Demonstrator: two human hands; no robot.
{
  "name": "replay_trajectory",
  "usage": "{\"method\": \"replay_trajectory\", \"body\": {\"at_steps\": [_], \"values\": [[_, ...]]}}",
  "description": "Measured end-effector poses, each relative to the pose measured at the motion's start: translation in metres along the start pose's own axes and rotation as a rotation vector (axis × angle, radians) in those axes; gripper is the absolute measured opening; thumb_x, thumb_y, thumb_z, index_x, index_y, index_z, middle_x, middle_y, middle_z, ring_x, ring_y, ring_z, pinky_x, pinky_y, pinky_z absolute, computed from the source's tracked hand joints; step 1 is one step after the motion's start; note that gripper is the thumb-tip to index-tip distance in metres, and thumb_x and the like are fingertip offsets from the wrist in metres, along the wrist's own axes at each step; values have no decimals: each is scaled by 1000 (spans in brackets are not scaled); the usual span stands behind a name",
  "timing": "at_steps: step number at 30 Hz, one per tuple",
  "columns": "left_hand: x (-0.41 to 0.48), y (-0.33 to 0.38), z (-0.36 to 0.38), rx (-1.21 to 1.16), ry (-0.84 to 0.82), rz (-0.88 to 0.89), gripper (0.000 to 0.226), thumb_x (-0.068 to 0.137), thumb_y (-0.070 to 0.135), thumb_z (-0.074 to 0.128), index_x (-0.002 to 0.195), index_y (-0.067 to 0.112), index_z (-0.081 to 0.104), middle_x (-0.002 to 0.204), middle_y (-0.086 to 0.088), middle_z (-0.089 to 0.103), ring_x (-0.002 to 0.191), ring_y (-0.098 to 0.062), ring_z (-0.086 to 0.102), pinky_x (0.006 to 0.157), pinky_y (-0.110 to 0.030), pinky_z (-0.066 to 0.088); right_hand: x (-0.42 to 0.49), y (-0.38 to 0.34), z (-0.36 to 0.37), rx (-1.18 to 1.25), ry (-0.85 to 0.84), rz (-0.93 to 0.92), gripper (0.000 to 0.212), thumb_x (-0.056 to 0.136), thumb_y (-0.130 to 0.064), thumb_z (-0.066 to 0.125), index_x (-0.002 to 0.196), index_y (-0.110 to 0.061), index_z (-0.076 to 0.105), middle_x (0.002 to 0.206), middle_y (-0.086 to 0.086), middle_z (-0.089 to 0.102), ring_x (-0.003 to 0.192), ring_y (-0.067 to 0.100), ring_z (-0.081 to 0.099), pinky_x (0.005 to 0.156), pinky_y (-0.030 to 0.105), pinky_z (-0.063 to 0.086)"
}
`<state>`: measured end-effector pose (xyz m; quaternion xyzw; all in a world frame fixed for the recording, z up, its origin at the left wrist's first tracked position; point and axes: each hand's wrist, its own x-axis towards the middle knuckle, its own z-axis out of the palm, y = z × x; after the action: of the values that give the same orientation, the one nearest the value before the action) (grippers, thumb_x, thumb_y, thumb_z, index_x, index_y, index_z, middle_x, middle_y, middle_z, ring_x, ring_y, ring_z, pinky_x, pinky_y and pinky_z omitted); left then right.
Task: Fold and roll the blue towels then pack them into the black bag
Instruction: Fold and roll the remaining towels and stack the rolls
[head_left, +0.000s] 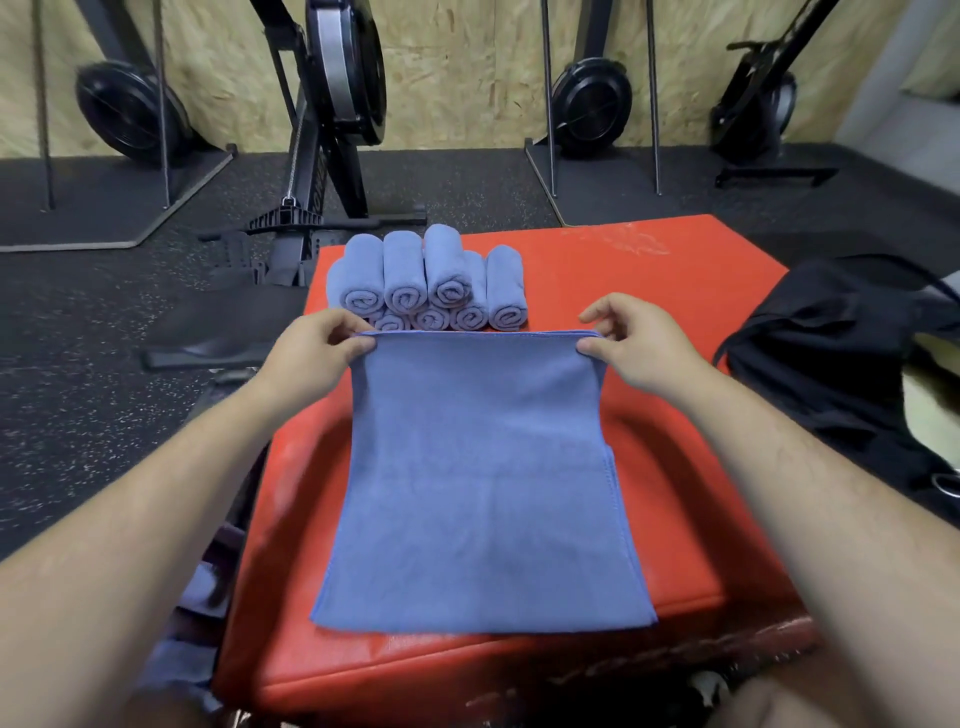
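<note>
L grip (317, 345) & R grip (628, 343) pinch far corners of folded towel (483, 467), just short of rolled stack (431, 286); uneven pull may skew layers, giving lopsided roll.

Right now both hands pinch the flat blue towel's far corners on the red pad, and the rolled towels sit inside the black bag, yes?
No: the head view shows the rolled towels stacked on the red pad, not in the black bag. Left hand and right hand pinch the flat towel at its corners.
</note>
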<state>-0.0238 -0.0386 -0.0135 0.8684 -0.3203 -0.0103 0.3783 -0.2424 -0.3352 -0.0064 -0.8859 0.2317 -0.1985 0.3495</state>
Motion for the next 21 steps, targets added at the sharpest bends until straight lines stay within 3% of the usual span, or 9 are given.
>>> {"method": "replay_trajectory", "body": {"at_steps": [4,8,11,16,19,21], "values": [[-17,16,-26,-50,0,-4,13,88,15,73,83,27,69,84,4,71,69,3,59,63,-8,41,-19,-20,-25,-38,-9,-27,11,82,-16,78,92,-20,74,78,-5,70,66,7,57,61,16,42],[-39,29,-45,-1,15,-3,13,87,15,74,82,25,69,87,-3,73,80,-21,64,68,-19,44,-45,-42,-45,-72,-28,-69,6,81,-20,79,82,-23,75,77,-1,72,63,7,55,56,16,40],[-56,38,-58,-60,25,-10,9,86,12,73,86,21,72,86,-3,73,76,-17,63,73,-28,47,-63,-57,-57,-77,-41,-81,9,79,-18,81,80,-22,73,75,-1,71,62,7,55,55,17,40],[-69,63,-89,-171,-16,-49,9,86,13,69,84,21,72,62,-9,64,52,-16,52,64,-32,43,-80,-84,-86,-66,-53,-91,10,78,-19,83,80,-20,73,68,-6,66,55,1,51,52,15,39],[-71,91,-110,-159,17,-17,9,89,7,67,85,15,70,69,-17,69,57,-19,60,66,-33,46,-80,-105,-106,-95,-19,-121,11,78,-23,84,78,-23,73,70,-6,67,55,2,54,60,26,44],[-69,109,-122,-206,50,-25,7,90,1,64,89,8,68,72,-16,72,60,-17,64,61,-28,49,-78,-122,-119,-117,2,-156,11,78,-23,83,77,-23,72,72,-4,69,50,-2,53,58,26,46]]}}
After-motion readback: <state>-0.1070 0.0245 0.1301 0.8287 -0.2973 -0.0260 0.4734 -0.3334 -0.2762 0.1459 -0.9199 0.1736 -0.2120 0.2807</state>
